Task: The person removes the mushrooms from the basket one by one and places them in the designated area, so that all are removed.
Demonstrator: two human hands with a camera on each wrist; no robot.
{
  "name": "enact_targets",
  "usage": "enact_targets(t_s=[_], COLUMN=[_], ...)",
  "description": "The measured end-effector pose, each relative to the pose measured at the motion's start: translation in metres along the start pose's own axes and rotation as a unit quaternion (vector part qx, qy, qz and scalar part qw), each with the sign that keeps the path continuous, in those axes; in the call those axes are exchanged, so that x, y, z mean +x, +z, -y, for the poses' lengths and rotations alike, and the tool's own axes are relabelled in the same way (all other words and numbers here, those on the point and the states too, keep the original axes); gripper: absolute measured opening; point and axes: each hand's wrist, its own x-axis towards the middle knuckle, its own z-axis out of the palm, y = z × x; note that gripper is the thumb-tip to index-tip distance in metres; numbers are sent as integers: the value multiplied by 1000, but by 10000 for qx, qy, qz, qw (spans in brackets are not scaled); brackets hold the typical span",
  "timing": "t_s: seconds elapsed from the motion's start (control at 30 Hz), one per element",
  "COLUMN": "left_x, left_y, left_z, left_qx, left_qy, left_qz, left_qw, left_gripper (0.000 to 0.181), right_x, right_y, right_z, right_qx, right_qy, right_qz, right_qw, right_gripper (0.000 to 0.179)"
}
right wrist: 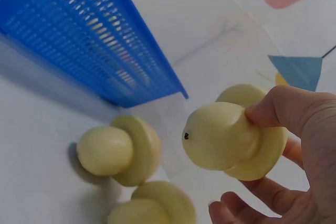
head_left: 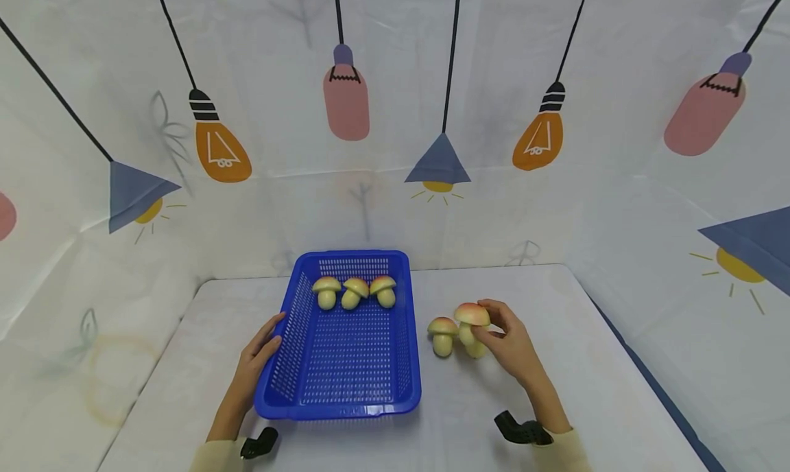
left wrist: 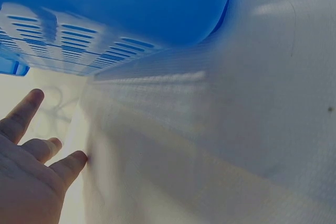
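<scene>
In my right hand (head_left: 507, 338), thumb and fingers pinch a toy mushroom (right wrist: 220, 135) with a pale stem and a reddish-yellow cap, stem end toward the right wrist camera. Just below and left of it, two more mushrooms, one of them a standing mushroom (head_left: 442, 345), are on the white table (head_left: 457, 417). A blue plastic basket (head_left: 345, 410) lies left of them, with three mushrooms (head_left: 326, 293) in a row at its far end. My left hand (head_left: 254, 355) touches the basket's left rim with its fingertips. The left wrist view shows several fingers (left wrist: 21, 116) straight, under the basket's slotted side.
A white cloth backdrop (head_left: 382, 211) with printed hanging lamps rises behind and beside the table. Black straps (head_left: 524, 431) sit at both wrists, near the cuffs. A dark blue strip (head_left: 648, 376) runs along the table's right edge.
</scene>
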Motion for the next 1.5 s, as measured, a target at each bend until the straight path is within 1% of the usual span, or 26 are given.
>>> enact_targets(t_s=[0.13,0.33,0.6,0.8,0.97,1.13,1.23,1.5], left_x=[0,0,1,1,1,1,2,1], left_y=[0,1,-1,-1,-1,0,0,0], left_z=[0,0,4,5,3,4,5,6], left_qx=[-1,-3,29,47,33,50,63,30], left_qy=[19,48,-17,-33,19,100,102,21], left_qz=[-1,27,-11,-22,29,22,23,-15], left_qw=[10000,10000,10000,10000,10000,9999,9999,10000], left_gripper=[52,52,52,52,52,52,52,52], right_x=[-2,-4,-7,-10,-13,-15,-16,-15], right_y=[-9,-25,-41,-53,-60,-65,-68,-67], right_z=[-5,-18,-30,-36,-40,-49,-56,-67], right_qx=[-164,-273,-464,-564,-666,-889,-969,-894], right_qy=[21,240,379,595,715,840,914,1155], right_qz=[-144,-304,-452,-459,-451,-413,-370,-126], right_qw=[9998,9989,9972,9956,9942,9916,9904,9892], right_gripper=[48,49,50,53,55,56,57,58])
